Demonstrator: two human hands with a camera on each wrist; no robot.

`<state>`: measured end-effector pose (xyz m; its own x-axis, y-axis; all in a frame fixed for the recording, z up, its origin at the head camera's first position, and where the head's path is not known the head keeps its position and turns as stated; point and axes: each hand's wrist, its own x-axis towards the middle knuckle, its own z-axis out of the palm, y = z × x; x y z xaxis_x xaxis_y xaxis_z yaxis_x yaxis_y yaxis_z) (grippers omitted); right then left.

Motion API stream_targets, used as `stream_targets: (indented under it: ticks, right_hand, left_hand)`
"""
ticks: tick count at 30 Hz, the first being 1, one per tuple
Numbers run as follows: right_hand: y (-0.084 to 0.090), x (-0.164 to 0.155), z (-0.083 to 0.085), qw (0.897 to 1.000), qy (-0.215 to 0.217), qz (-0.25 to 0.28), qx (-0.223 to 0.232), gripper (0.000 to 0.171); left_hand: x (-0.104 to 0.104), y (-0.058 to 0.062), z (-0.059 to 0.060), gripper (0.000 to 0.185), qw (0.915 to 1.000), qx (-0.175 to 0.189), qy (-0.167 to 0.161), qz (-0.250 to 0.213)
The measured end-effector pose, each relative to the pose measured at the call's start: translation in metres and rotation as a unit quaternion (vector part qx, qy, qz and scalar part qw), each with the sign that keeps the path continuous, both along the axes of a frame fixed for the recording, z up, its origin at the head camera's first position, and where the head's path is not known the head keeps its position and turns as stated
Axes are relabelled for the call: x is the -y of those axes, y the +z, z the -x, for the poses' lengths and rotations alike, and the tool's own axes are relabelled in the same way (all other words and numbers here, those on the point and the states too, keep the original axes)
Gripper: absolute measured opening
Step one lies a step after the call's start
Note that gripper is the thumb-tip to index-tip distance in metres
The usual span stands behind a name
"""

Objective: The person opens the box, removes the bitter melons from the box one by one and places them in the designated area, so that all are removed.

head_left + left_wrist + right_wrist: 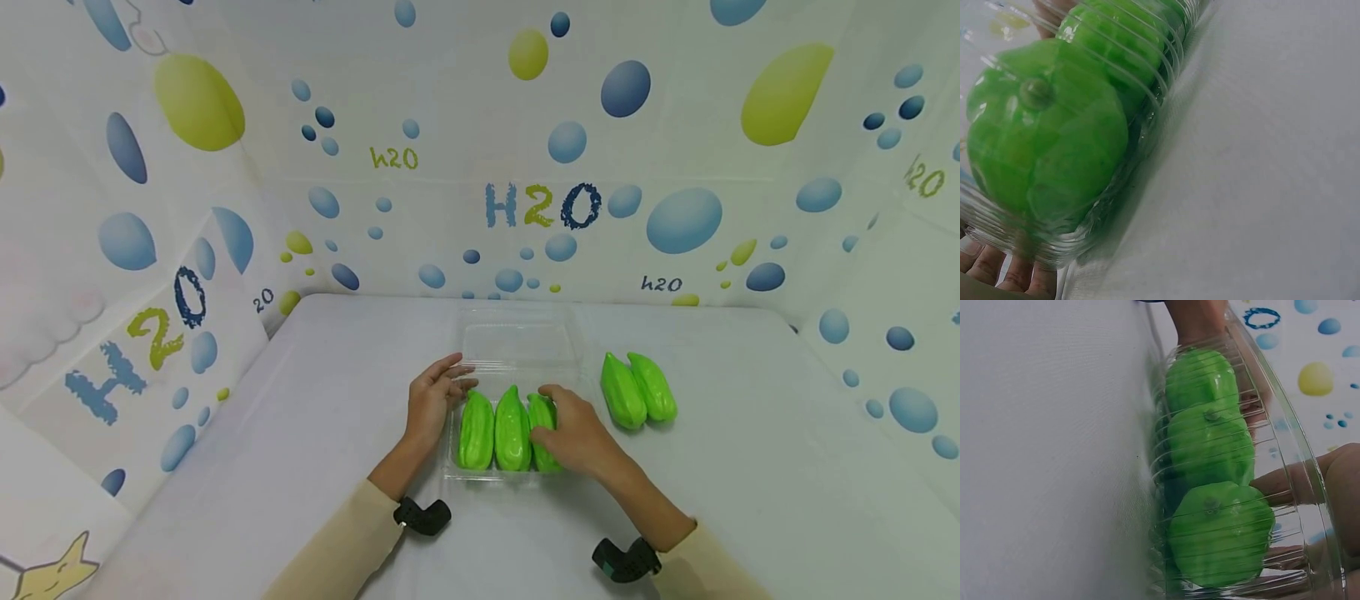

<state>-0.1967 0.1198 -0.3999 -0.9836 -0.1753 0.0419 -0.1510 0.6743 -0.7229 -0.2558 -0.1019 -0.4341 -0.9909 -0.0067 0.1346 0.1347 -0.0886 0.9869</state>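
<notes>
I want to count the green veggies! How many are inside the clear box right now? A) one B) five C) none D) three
D: three green vegetables lie side by side in the clear box, the right hand resting on the rightmost one; two more green vegetables sit outside on the table, and the left hand touches the box's left edge.

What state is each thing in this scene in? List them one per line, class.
Clear plastic box: lid open, folded back.
Three green gourds: lying side by side in the box.
Two green gourds: loose on the table, right of the box.
Left hand: fingers straight, against the box's left edge.
Right hand: resting on the rightmost boxed gourd.
</notes>
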Motion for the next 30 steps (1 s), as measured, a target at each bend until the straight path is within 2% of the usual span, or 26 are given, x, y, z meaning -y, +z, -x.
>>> stream_targets:
  ticks: [16, 24, 30]
  right_hand:
    - [-0.0048, 0.0024, 0.0029, 0.999, 0.005, -0.047, -0.003, 0.062]
    - [-0.0033, 0.0035, 0.0016, 0.999, 0.013, -0.047, 0.009, 0.062]
    - [-0.0035, 0.0039, 0.001, 0.998, 0.018, -0.053, 0.002, 0.061]
  left_hand:
    - [-0.0009, 0.0011, -0.0008, 0.056, 1.0, 0.001, 0.002, 0.006]
    - [-0.0015, 0.0012, -0.0004, 0.056, 1.0, 0.0, 0.003, 0.006]
    - [-0.0011, 0.0015, -0.0012, 0.057, 1.0, 0.001, 0.004, 0.003]
